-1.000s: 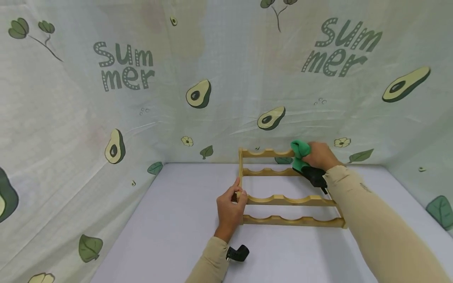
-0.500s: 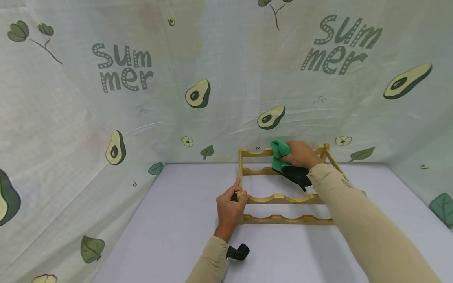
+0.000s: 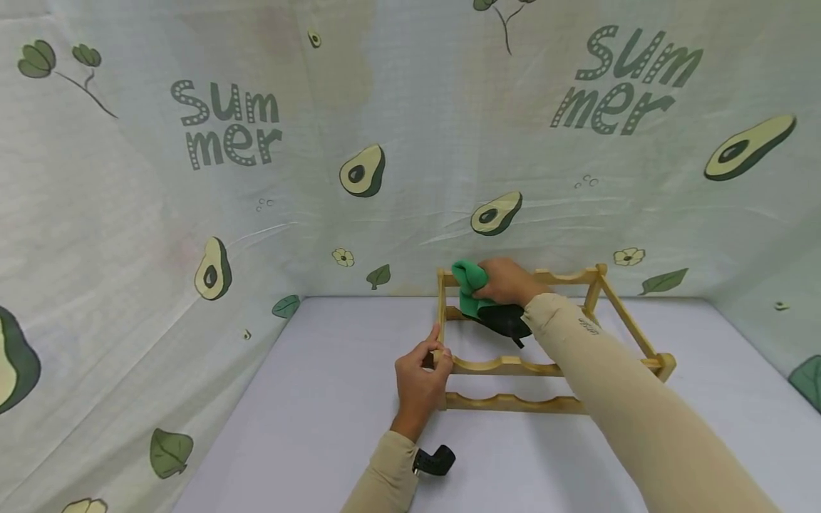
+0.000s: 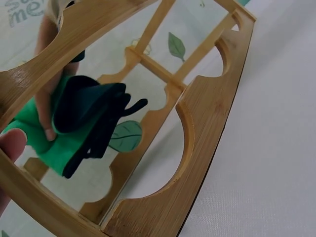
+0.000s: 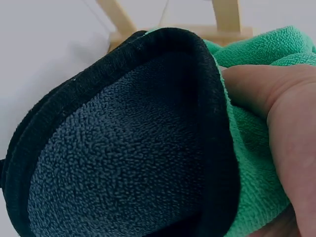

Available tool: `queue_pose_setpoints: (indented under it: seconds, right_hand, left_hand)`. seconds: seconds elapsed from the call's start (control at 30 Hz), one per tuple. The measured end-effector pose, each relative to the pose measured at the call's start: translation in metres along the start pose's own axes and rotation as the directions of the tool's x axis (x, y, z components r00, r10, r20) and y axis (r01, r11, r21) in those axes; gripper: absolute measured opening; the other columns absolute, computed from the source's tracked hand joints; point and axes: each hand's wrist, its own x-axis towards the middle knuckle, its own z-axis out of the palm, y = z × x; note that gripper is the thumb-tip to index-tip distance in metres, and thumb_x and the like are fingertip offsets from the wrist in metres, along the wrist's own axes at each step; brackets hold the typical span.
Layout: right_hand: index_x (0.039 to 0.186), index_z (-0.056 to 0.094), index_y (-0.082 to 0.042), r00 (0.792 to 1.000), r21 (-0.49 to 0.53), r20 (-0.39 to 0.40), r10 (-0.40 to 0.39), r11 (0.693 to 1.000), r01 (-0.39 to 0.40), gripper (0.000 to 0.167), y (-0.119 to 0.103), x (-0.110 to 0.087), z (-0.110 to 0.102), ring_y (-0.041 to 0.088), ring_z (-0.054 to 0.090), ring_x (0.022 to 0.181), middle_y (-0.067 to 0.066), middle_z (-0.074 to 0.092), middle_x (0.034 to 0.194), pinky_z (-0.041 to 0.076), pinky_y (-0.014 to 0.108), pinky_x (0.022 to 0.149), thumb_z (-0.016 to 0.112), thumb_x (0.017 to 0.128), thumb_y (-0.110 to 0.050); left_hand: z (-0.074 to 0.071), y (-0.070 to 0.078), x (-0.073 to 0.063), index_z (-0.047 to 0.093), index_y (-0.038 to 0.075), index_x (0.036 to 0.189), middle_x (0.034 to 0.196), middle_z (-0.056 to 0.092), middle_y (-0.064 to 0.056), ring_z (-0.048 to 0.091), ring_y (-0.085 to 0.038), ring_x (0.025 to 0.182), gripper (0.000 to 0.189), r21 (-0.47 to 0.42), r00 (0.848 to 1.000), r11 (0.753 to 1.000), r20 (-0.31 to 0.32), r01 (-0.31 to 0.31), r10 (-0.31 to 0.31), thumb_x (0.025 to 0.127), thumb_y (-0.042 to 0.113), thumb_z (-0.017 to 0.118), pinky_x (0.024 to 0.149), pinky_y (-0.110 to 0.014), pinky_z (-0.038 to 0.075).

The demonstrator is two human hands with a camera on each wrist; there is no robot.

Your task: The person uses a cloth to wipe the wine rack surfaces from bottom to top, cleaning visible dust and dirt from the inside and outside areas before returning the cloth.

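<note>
A wooden rack with scalloped rails, like a wine rack, stands on the white table. My left hand grips its left side at the front corner, and a fingertip shows beside the wood in the left wrist view. In my right hand is a folded cleaning cloth, green on one side and dark with a black edge on the other. The hand holds the bunched cloth at the upper back rail, near its left end. Up close, the dark fold of the cloth covers most of the right wrist view, with the thumb pressing the green side.
Behind the table hangs a pale sheet printed with avocados, leaves and lettering. A black wrist-worn device sticks out from my left sleeve. My right forearm passes over the rack's front rails.
My right hand has slid leftward along the back rail with the cloth, uncovering the rack's right end. My left hand keeps its grip at the left corner.
</note>
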Motion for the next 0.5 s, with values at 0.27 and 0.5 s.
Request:
queue_pose_setpoints:
  seconds: [0.27, 0.5]
  right_hand:
    - [0.094, 0.066, -0.004, 0.999, -0.001, -0.002, -0.038, 0.999, 0.038, 0.025, -0.019, 0.013, 0.017, 0.026, 0.058, 0.081, 0.008, 0.065, 0.087, 0.049, 0.047, 0.081, 0.082, 0.081, -0.018]
    - [0.089, 0.06, -0.007, 0.998, 0.009, -0.018, -0.061, 0.998, 0.061, 0.019, -0.025, 0.013, 0.024, 0.027, 0.057, 0.079, 0.007, 0.061, 0.083, 0.048, 0.047, 0.078, 0.077, 0.085, -0.014]
  left_hand:
    - [0.002, 0.002, -0.002, 0.068, 0.001, 0.082, 0.123, 0.064, -0.026, 0.06, -0.006, 0.058, 0.008, 0.02, 1.0, 1.0, -0.015, -0.024, 0.024, 0.085, -0.006, 0.066, 0.05, -0.02, 0.047]
    - [0.0, 0.016, 0.001, 0.067, -0.001, 0.082, 0.119, 0.065, -0.029, 0.061, -0.01, 0.062, 0.007, 0.042, 0.996, 0.995, -0.023, -0.09, 0.091, 0.084, -0.007, 0.065, 0.054, -0.02, 0.05]
